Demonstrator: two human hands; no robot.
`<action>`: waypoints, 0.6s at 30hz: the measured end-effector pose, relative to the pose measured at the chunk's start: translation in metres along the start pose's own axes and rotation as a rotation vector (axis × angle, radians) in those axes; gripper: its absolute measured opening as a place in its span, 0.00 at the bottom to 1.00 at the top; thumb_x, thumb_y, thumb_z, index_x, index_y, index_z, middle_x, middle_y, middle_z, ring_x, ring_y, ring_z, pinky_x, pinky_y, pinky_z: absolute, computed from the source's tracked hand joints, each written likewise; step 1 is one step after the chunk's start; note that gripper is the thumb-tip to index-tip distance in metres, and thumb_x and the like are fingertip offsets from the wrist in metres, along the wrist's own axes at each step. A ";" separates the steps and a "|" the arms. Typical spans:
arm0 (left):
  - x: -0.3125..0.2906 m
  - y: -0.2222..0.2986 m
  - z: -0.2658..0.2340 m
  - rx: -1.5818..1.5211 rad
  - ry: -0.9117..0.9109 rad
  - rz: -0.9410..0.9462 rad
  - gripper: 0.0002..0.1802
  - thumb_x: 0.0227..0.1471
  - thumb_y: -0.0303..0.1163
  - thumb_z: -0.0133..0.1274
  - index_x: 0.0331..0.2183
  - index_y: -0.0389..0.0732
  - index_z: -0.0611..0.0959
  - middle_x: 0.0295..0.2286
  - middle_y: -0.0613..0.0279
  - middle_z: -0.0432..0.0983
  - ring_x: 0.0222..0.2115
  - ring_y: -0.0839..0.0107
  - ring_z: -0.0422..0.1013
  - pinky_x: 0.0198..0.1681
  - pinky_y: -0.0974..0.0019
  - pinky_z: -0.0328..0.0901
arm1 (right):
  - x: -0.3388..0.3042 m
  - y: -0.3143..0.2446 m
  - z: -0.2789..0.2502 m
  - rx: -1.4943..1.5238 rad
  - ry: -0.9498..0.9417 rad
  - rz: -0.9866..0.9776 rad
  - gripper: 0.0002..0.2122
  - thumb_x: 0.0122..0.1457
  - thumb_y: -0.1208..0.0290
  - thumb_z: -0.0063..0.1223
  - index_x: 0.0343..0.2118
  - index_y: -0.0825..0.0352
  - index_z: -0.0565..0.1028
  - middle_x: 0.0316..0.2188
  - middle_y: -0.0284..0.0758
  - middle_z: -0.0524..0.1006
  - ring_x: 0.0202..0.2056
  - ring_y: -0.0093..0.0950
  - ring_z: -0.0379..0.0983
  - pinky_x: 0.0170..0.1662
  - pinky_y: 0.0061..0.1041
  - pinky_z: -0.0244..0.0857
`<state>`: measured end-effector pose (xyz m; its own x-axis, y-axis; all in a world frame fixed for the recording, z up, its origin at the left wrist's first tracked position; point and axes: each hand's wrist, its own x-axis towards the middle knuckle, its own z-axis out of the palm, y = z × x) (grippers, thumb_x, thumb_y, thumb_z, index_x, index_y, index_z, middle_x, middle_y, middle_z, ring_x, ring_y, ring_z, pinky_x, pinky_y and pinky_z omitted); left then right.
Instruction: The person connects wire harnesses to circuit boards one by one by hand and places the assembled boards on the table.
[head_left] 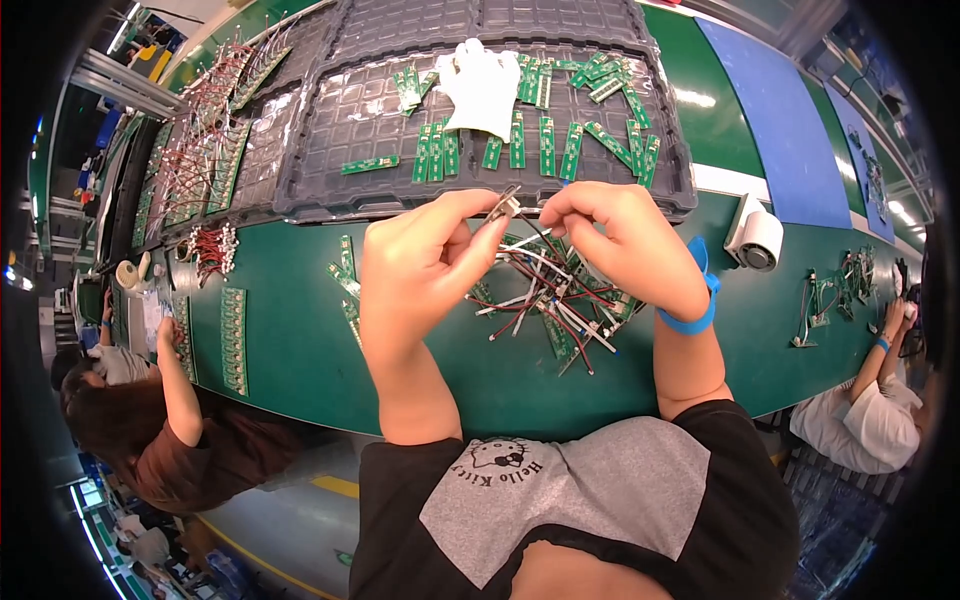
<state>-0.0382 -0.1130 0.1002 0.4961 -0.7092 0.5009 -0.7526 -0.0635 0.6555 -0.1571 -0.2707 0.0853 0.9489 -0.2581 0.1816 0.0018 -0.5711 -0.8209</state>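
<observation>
In front of me, over the table, my left hand [425, 260] pinches a small circuit board [508, 206] between thumb and forefinger, its edge raised and a pale connector showing. Close by on the right, my right hand [625, 240] has its fingers curled together at a thin dark wire [535, 229] beside the board. Whether that wire is plugged into the connector is too small to tell. Below both hands lies a loose heap of boards with red, black and white wires [560, 300]. A few bare green boards [345, 275] rest left of my left wrist.
A black compartment tray [340, 110] at the back carries several green boards and a white glove [482, 90]. Wired boards [215, 160] fill the tray to its left. A white cylindrical device [757, 240] stands right. Co-workers sit at left and right, one in a brown top [200, 460].
</observation>
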 end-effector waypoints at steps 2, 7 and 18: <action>-0.001 -0.001 0.000 -0.050 0.013 0.006 0.08 0.37 0.23 0.57 0.26 0.37 0.78 0.11 0.68 0.66 0.10 0.83 0.60 0.13 0.77 0.52 | -0.001 -0.002 0.000 0.056 -0.002 -0.005 0.08 0.47 0.83 0.42 0.30 0.73 0.72 0.25 0.38 0.74 0.27 0.24 0.70 0.31 0.21 0.64; -0.004 0.000 0.003 -0.233 0.033 -0.010 0.09 0.36 0.21 0.54 0.27 0.38 0.75 0.11 0.68 0.67 0.11 0.83 0.62 0.14 0.79 0.54 | -0.005 -0.016 -0.004 0.357 0.090 -0.019 0.08 0.48 0.83 0.40 0.28 0.73 0.72 0.26 0.36 0.75 0.29 0.23 0.72 0.33 0.21 0.65; 0.002 0.006 0.017 -0.365 0.011 -0.085 0.17 0.40 0.16 0.44 0.37 0.36 0.74 0.18 0.65 0.71 0.15 0.82 0.66 0.19 0.76 0.61 | -0.016 -0.024 -0.004 0.603 0.154 -0.207 0.10 0.47 0.89 0.33 0.27 0.73 0.70 0.25 0.34 0.71 0.27 0.20 0.67 0.32 0.17 0.62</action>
<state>-0.0494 -0.1273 0.0958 0.5566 -0.7044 0.4405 -0.5050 0.1341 0.8526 -0.1735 -0.2562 0.1040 0.8537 -0.3242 0.4076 0.3993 -0.0952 -0.9119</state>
